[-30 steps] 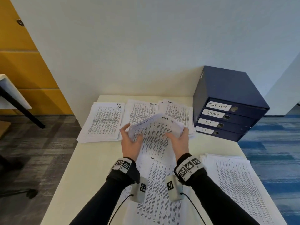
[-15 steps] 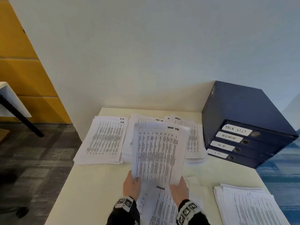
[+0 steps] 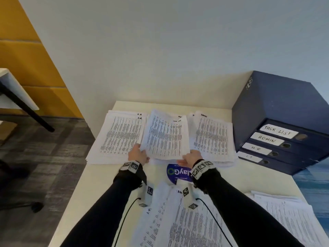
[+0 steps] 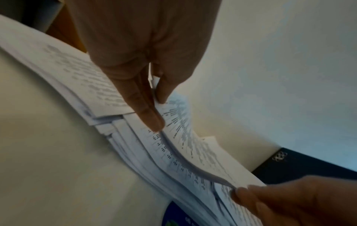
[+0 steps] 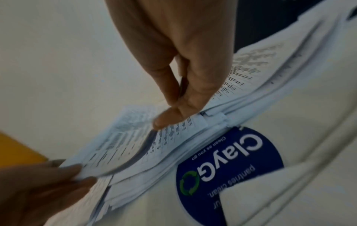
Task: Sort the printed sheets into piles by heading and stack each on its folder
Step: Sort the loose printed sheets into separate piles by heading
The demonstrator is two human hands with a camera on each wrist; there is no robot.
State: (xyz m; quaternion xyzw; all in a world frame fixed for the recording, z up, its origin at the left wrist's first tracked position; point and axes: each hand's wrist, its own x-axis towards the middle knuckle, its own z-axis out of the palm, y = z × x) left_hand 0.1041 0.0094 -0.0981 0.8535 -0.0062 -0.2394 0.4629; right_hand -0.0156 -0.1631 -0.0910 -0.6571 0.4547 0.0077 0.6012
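Observation:
A thin bundle of printed sheets [image 3: 166, 136] headed task list lies bowed over the middle pile at the back of the table. My left hand [image 3: 142, 153] pinches its near left corner; in the left wrist view the left hand [image 4: 158, 113] has thumb above and fingers below the sheets [image 4: 185, 137]. My right hand [image 3: 187, 157] pinches the near right corner, and the right wrist view shows the right hand [image 5: 170, 113] on the sheets [image 5: 135, 137]. An HR pile [image 3: 119, 136] lies to the left, an admin pile [image 3: 211, 136] to the right. Blue folders [image 3: 277, 139] are stacked at the right.
Loose unsorted sheets [image 3: 187, 220] are spread on the table under my forearms. Another paper pile [image 3: 288, 216] lies at the near right. A round blue sticker [image 3: 178, 172] is on the tabletop [image 3: 99, 175]. The wall stands right behind the piles.
Both hands have carried the task list sheets forward and down, from held up in front of me to lying over the middle pile. My arms are now stretched out.

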